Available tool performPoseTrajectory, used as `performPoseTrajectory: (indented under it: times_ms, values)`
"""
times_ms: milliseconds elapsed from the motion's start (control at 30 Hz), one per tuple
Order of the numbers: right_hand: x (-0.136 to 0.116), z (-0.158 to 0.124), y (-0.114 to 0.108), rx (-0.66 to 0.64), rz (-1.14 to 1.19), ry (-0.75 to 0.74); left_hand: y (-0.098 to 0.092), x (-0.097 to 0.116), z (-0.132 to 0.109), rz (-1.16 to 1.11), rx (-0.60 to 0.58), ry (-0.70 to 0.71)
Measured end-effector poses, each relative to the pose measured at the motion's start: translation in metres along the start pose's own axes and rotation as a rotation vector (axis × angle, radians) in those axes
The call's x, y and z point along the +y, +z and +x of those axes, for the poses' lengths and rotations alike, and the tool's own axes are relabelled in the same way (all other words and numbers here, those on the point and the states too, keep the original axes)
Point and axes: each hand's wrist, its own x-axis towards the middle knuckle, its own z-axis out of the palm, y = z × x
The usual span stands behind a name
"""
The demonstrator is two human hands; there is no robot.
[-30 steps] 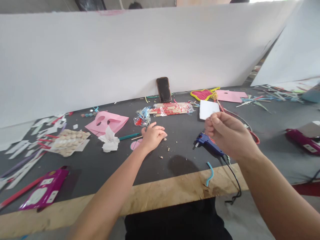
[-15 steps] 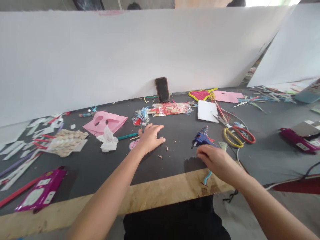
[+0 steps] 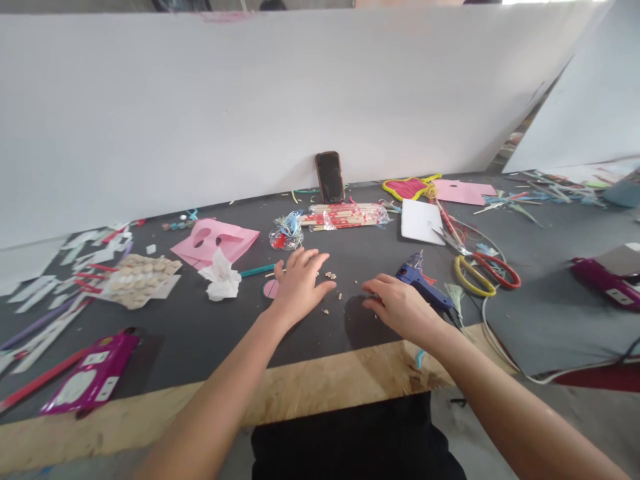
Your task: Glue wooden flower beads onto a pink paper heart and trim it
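My left hand (image 3: 303,287) is open over the dark tabletop, fingers spread and thumb apart, holding nothing. Just right of its thumb lie small pale crumbs (image 3: 331,275). Partly hidden beside its wrist is a round pink piece with a teal rim (image 3: 271,289). My right hand (image 3: 403,305) hovers palm down to the right of the crumbs, fingers loosely bent and a gap between thumb and forefinger; I see nothing in it. Close behind this hand lies a blue hot glue gun (image 3: 423,283).
Scissors with yellow and red handles (image 3: 475,277) lie at the right near a white card (image 3: 423,222). A phone (image 3: 330,177) leans on the white partition (image 3: 225,113). A pink paper mask (image 3: 215,240), crumpled tissue (image 3: 220,277) and magenta pack (image 3: 93,373) lie leftward.
My right hand has moved left, away from the glue gun toward the crumbs, and its fingers have loosened. My left hand stays spread in nearly the same place. The view has shifted slightly.
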Motion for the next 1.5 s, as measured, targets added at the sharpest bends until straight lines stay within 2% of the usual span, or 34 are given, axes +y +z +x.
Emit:
performPoseTrajectory:
  times_ms: [100,233,467,633,800,933,1067,1200,1267,1500]
  values:
    - [0.004,-0.001,0.002,-0.081,-0.017,-0.028,0.000,0.003,-0.010,-0.001,-0.007,0.033]
    - [0.010,-0.017,0.009,-0.118,-0.011,-0.019,0.002,0.008,-0.027,-0.023,-0.004,0.055]
    - [0.004,-0.024,0.022,-0.016,0.141,0.046,0.003,0.018,-0.045,-0.057,0.081,0.032]
    - [0.004,-0.023,0.003,0.107,0.507,0.085,0.003,0.029,-0.054,-0.124,0.087,0.065]
    - [0.002,-0.029,-0.026,0.204,1.054,0.164,0.000,0.053,-0.053,-0.419,-0.082,0.164]
    - [-0.005,-0.031,-0.029,0.239,1.446,0.194,0.000,0.075,-0.048,-0.579,-0.134,0.183]
    - [-0.012,-0.033,-0.024,0.261,1.726,0.170,0.005,0.084,-0.050,-0.614,-0.089,0.166]
    - [-0.019,-0.039,-0.019,0.116,1.891,0.148,0.003,0.083,-0.054,-0.714,-0.069,0.141]
    - [-0.023,-0.043,-0.014,0.068,1.922,0.160,-0.001,0.083,-0.055,-0.665,-0.031,0.147]
    - [-0.033,-0.052,0.007,0.129,1.981,0.229,-0.002,0.087,-0.062,-0.292,0.309,0.096]
